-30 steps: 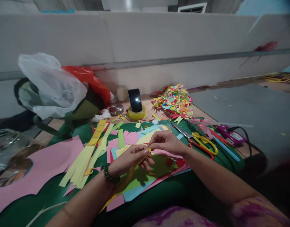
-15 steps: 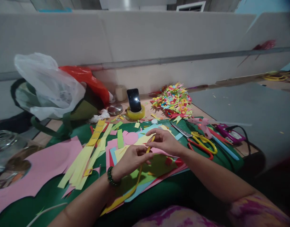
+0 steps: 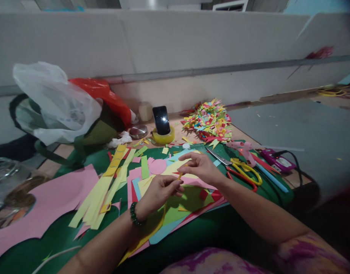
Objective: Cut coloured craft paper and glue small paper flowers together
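— How much of the surface [image 3: 59, 236] is shown?
— Its green covering is partly hidden under scattered paper, and the near side is lost in shadow.
— And the pink sheet [image 3: 61, 190]?
— That is cut off by the left edge of the view, as is a clear container [image 3: 9, 167], whose contents are barely made out.
— What is seen of the hands?
— The left hand [image 3: 158, 192] is nearly closed, with a yellow strip [image 3: 180, 176] pinched at thumb and fingertips. The right hand [image 3: 200, 167] is half curled, its forefinger raised off the thumb; the strip is met there, but whether it is gripped cannot be told.
— Where is the strip placed?
— It is held above the paper sheets [image 3: 175, 205]; its middle is covered by the left hand, and its lower length is partly hidden by the forearm.
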{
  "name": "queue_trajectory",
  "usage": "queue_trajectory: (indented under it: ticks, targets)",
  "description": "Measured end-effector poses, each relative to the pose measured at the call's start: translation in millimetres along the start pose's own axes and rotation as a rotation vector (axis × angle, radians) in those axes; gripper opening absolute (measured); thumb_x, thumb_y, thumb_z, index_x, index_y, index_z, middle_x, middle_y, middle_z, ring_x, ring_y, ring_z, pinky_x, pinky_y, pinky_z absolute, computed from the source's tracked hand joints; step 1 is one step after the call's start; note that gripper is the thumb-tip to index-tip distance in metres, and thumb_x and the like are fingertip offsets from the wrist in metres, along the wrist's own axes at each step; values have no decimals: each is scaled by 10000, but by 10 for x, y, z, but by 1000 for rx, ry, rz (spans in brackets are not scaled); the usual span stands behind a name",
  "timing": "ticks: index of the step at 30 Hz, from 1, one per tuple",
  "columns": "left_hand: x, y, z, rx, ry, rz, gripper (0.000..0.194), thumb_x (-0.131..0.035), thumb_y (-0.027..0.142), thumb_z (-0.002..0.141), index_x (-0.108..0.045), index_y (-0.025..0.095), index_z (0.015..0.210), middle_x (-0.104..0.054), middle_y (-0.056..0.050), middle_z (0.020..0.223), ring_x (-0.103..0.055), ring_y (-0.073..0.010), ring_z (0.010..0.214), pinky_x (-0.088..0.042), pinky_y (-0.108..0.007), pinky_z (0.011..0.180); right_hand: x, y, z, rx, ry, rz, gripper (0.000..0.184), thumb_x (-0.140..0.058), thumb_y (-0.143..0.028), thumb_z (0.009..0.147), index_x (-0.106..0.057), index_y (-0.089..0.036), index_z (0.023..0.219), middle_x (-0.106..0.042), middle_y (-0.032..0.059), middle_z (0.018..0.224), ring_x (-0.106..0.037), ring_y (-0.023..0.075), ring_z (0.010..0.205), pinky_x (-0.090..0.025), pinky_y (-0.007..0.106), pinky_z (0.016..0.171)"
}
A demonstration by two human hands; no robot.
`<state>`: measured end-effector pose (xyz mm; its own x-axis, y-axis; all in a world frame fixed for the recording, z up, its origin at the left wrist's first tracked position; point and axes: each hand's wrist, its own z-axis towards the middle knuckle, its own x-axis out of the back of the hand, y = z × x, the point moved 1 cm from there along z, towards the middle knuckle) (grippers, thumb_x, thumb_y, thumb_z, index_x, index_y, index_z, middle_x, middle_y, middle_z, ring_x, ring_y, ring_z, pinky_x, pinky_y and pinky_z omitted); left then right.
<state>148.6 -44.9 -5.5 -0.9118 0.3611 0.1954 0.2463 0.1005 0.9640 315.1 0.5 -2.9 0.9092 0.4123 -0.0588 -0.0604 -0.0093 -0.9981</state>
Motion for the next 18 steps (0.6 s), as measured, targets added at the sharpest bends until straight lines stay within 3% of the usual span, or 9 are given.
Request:
queue_trajectory:
  ticks: [18]
  targets:
    - [-16,13,-5,-17,54,-62,453,-642,587,746,-674,136,760,-733,-91,728,-702,-204,628,-538,-264,566,45,5,13,40,49,-15,403,-773,-369,654,-624,-161,965,-734,39,732,-693,196,722,-510,332,717]
